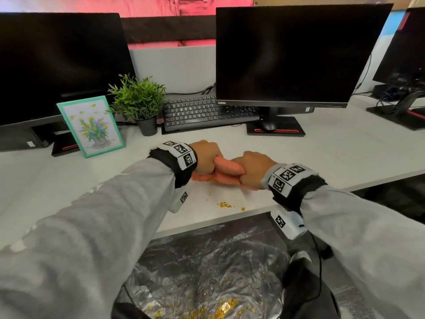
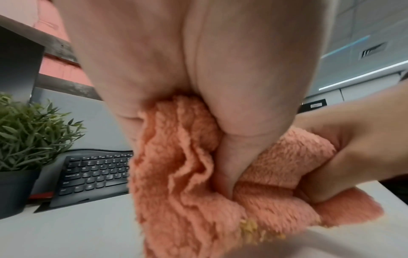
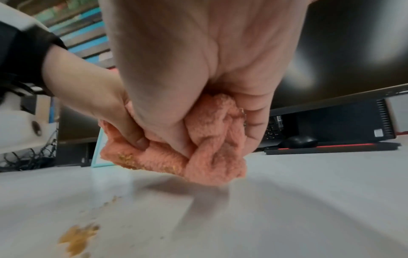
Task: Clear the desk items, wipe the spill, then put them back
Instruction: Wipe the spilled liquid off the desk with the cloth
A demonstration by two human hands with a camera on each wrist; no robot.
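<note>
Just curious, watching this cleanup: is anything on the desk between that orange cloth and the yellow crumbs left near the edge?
Nothing visible. Both hands grip the orange cloth; bare desk lies between it and the yellow crumbs.

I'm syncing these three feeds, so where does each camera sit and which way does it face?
Head: above the desk, looking forward and down; both sleeves, left hand and right hand show.
Left wrist: under the left palm, facing the plant and keyboard.
Right wrist: under the right palm, facing the mouse.
All three views share the orange cloth and yellow spill.
</note>
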